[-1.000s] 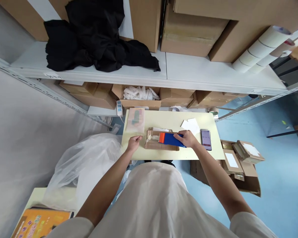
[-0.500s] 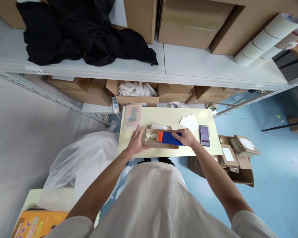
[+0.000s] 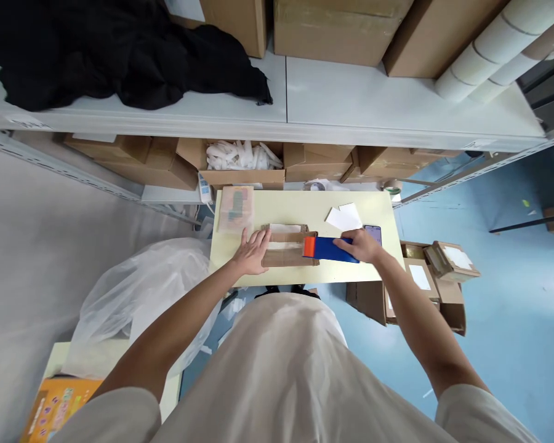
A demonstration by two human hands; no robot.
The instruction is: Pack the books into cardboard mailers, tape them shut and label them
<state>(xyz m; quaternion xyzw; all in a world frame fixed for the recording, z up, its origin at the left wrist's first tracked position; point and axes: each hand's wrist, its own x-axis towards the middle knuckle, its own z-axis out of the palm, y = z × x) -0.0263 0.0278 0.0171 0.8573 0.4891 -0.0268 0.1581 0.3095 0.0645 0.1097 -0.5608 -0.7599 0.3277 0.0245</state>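
A flat brown cardboard parcel (image 3: 287, 250) lies in the middle of the pale yellow table (image 3: 305, 209). My left hand (image 3: 253, 253) rests flat, fingers spread, on the parcel's left end. My right hand (image 3: 362, 245) is closed round the blue handle of a tape dispenser (image 3: 327, 248) with an orange head. The orange head sits at the parcel's right end.
A phone (image 3: 374, 233) and white paper slips (image 3: 344, 217) lie at the table's right. A bagged item (image 3: 235, 209) lies at its back left. Open cartons (image 3: 425, 277) stand on the blue floor to the right. A big clear plastic bag (image 3: 148, 295) sits left. Shelves with boxes run behind.
My right hand has drawn the tape dispenser rightwards along the parcel to its right end. My left hand moved from the bare table onto the parcel's left end and spread flat.
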